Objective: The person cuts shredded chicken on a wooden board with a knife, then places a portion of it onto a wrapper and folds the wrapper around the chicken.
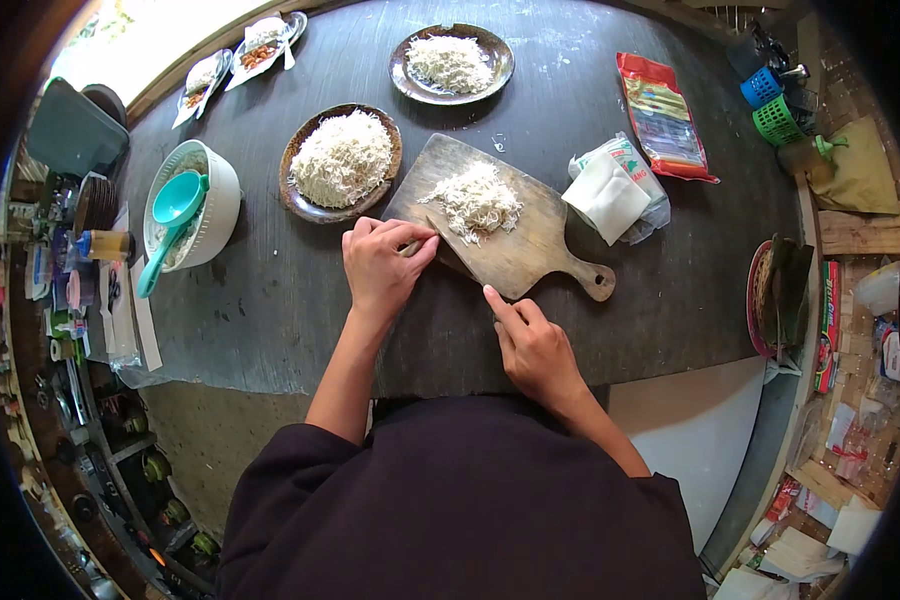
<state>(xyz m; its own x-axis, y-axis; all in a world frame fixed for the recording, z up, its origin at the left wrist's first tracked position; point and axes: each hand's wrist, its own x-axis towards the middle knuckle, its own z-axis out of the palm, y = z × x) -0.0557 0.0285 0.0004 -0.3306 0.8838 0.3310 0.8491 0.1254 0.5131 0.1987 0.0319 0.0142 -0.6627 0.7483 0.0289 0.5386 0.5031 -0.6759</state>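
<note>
A wooden cutting board [530,252] with a round handle carries a small heap of white shreds [474,202]. At its near left edge my left hand [382,265] is closed in a pinch on something small and brownish, mostly hidden by the fingers. My right hand [538,350] is closed at the board's near edge, index finger stretched forward, on what looks like a knife. The thin dark blade [454,258] lies along the board's edge between both hands. Behind the board, two brown plates [288,190] [507,66] hold larger heaps of white shreds.
On the left stands a white tub [228,205] with a turquoise ladle [178,198]. Right of the board lie white sheets [606,196] on a plastic bag and a red package [667,125]. Two small servings of food [260,52] [200,80] sit at the back left.
</note>
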